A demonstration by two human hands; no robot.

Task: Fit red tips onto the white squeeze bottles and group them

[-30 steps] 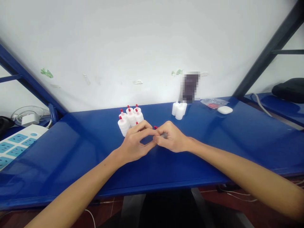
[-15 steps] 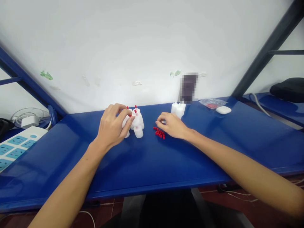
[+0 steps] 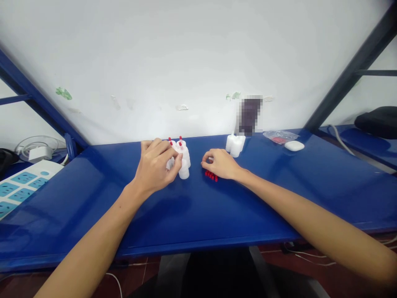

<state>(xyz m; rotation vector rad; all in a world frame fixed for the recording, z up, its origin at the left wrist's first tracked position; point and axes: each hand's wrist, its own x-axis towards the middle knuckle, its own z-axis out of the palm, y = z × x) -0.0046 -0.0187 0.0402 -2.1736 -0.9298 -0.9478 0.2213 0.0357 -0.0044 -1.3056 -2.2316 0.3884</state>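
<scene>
Small white plastic bottles [image 3: 183, 170], several of them, stand close together on the blue table left of centre; some at the back carry red caps [image 3: 180, 138]. My left hand [image 3: 158, 163] is at their left side, with thumb and forefinger pinched in front of them. Its fingers hide part of the group and whatever is between them. Just to the right, my right hand [image 3: 221, 162] rests low over loose small red caps [image 3: 211, 176] laid out in rows. Its thumb and forefinger are closed together, and what they hold is too small to make out.
Further white bottles [image 3: 235, 147] without red caps stand behind my right hand. A clear plastic bag [image 3: 281, 136] with red things inside and a white rounded case [image 3: 294, 145] lie at the back right. A power strip [image 3: 25, 186] is at the left edge; a wall rises behind.
My right hand has shifted slightly left and down over the red caps, covering more of them. My left hand has moved a little in front of the bottles. The view has shifted slightly.
</scene>
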